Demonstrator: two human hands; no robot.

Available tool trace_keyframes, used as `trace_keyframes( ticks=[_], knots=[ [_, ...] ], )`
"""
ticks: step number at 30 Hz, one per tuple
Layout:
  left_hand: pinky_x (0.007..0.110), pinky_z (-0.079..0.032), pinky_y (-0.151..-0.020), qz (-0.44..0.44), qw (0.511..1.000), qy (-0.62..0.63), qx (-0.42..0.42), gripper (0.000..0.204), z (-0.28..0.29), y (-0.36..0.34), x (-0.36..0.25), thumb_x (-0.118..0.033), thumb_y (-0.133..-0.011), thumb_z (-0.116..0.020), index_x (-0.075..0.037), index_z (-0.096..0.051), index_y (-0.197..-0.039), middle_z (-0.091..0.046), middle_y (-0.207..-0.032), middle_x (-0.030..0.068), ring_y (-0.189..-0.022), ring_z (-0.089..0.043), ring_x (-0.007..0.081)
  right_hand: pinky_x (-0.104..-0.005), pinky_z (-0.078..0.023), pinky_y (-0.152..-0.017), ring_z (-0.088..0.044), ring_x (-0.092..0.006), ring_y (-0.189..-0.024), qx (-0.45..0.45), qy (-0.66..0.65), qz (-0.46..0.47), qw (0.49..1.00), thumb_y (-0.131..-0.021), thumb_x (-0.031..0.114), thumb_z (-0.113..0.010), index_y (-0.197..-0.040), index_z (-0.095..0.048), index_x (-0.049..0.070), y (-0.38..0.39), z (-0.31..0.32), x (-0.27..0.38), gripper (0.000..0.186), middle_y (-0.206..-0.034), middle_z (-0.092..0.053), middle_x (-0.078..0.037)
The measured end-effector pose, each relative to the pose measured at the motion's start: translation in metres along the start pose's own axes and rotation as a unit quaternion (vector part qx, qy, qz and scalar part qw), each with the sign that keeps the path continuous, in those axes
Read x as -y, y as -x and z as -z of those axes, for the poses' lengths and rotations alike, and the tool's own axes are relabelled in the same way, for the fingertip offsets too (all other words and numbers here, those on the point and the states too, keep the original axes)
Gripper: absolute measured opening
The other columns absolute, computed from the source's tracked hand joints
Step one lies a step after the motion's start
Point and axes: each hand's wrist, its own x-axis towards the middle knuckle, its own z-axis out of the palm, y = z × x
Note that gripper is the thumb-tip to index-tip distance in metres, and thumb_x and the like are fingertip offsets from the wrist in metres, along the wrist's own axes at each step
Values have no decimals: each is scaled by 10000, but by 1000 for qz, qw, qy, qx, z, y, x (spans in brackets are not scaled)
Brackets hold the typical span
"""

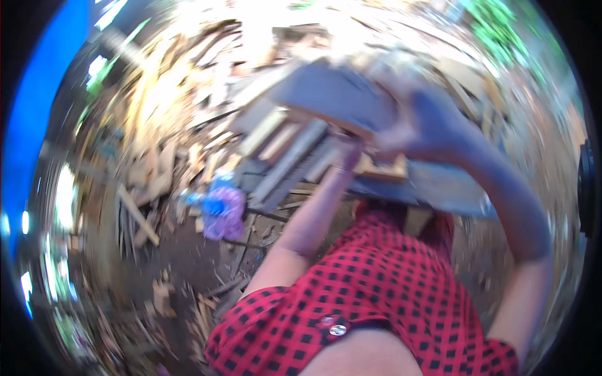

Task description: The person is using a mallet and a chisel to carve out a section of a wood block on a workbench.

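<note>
The picture is smeared by motion. A bundle of grey and pale wooden boards (326,100) is held up in front of me, above my red and black checked shirt (376,294). My right hand (426,122) lies over the top right of the bundle, fingers wrapped on the upper board. My left hand (348,154) reaches up from below and grips the underside of the bundle; its fingers are partly hidden by the wood. A small yellowish block (382,168) sits among the boards between my two hands.
Scraps and offcuts of wood (157,169) cover the dirt ground (188,250) to the left. A crumpled purple and blue plastic thing (221,208) lies among them. A blue surface (37,106) fills the left rim. Green foliage (501,31) shows at the upper right.
</note>
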Motion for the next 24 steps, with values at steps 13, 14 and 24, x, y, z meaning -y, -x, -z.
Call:
trace_keyframes(
  ticks=[13,14,24],
  knots=[
    [275,-437,-761,-53,991,-120,-27,326,-15,-2,-32,-35,-735,-669,-43,-536,-1032,-501,-858,-17,-829,-473,98,-271,-471,-700,-586,-153,-821,-95,-403,-261,872,-748,213,-680,-1255,-526,-21,76,-104,-128,579,-1009,-593,-84],
    [271,-435,-765,-24,992,-117,-34,334,-14,-1,-33,-30,-729,-672,-42,-536,-1033,-499,-859,-19,-833,-471,97,-278,-475,-709,-592,-159,-832,-98,-417,-267,863,-750,218,-681,-1247,-534,-22,86,-113,-137,571,-1019,-599,-89],
    [261,-438,-722,34,998,7,-43,292,-29,-10,-80,-9,-707,-675,-44,-529,-957,-506,-809,-30,-789,-486,83,-336,-476,-856,-598,-221,-971,-79,-240,-289,923,-670,234,-765,-1296,-476,-47,111,-145,-139,745,-1115,-599,-132]
  ],
)
